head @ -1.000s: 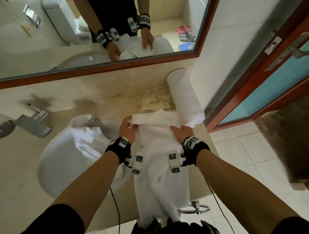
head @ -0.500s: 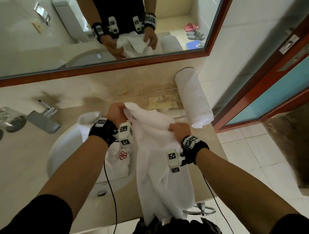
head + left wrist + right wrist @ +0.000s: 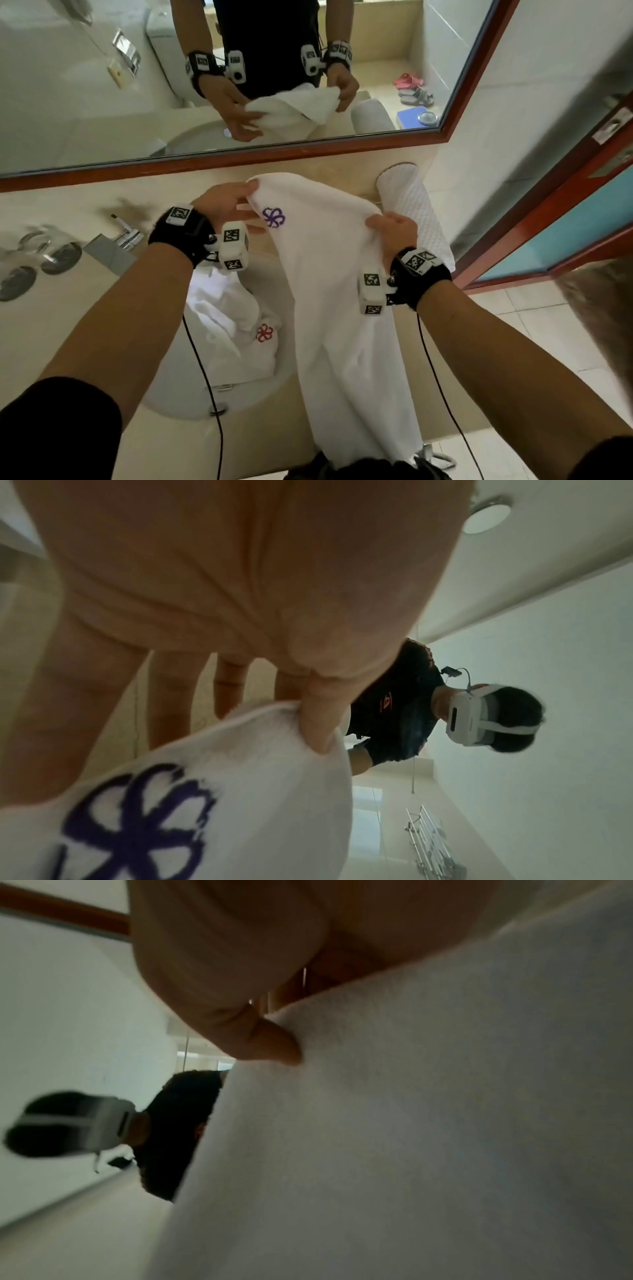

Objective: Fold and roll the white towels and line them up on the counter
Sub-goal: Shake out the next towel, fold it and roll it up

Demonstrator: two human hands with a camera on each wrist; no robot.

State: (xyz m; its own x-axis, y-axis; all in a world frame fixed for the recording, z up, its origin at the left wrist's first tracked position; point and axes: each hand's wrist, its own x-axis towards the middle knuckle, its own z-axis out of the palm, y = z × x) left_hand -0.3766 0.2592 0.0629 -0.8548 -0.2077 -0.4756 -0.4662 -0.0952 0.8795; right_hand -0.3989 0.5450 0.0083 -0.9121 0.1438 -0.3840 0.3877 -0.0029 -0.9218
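Note:
I hold a white towel (image 3: 329, 274) with a purple flower mark up over the counter, and its lower end hangs past the front edge. My left hand (image 3: 224, 204) pinches the top left corner between the thumb and straight fingers; the left wrist view shows the thumb (image 3: 316, 723) on the towel (image 3: 222, 791). My right hand (image 3: 394, 229) grips the right top edge; in the right wrist view its thumb (image 3: 274, 1042) presses into the cloth (image 3: 428, 1123). A second crumpled white towel (image 3: 233, 325) with a red mark lies in the sink. A rolled towel (image 3: 416, 219) lies at the back right.
The white sink basin (image 3: 287, 377) is sunk into the beige counter (image 3: 51, 342), with a chrome faucet (image 3: 116, 240) to its left. A wood-framed mirror (image 3: 308, 150) runs along the back wall. A door and tiled floor (image 3: 531, 342) are on the right.
Both hands have lifted the towel off the counter and drawn its top edge apart. The left hand moved up and back, and the purple mark now faces me.

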